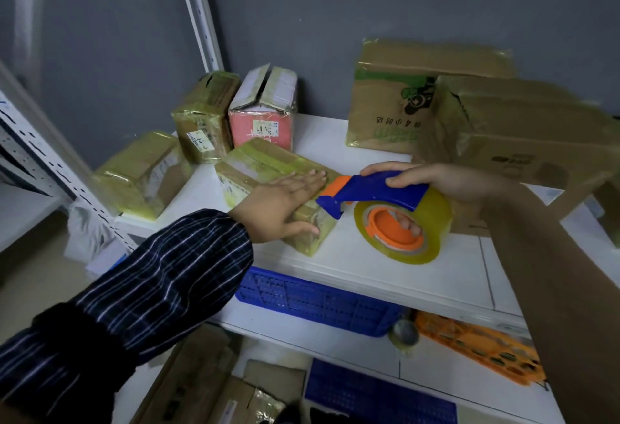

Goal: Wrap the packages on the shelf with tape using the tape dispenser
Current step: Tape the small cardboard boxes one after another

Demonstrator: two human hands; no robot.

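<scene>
1. My left hand (281,202) lies flat on top of the package (255,161). The fingers are straight and close together, and the thumb hangs down its near side, pinning it to the shelf (352,262).
2. The package lies with its long axis running from near-right to far-left. Its right end faces the tool.
3. The tape dispenser (375,190) sits just right of that hand. Its orange nose points left, at the package's right top edge and just beside my fingertips. I cannot tell whether it touches.
4. My right hand (446,182) is curled round the blue handle, with fingers showing through the core of the tape roll (432,222). It is the hand that I judge will draw the tape leftward along the top.
5. Farther back, a pink package (258,124) stands against the wall.
</scene>
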